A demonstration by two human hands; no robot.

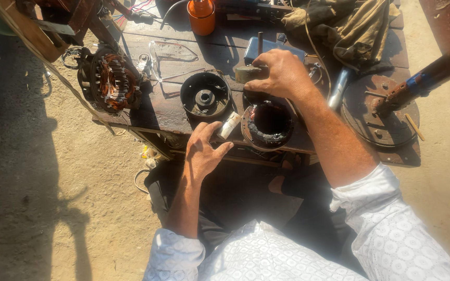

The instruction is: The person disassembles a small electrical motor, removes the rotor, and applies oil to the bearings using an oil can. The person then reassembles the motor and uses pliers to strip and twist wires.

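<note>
Round housing (270,125) sits at the desk (173,112) front edge. Small tube (229,125) just left of it, touching left hand (202,151). Bowl-shaped cover (204,94) behind the tube. Wound stator (111,81) far left. Right hand (279,73) behind the housing, on a hammer head (247,73). Jar (201,15) at the back.
</note>
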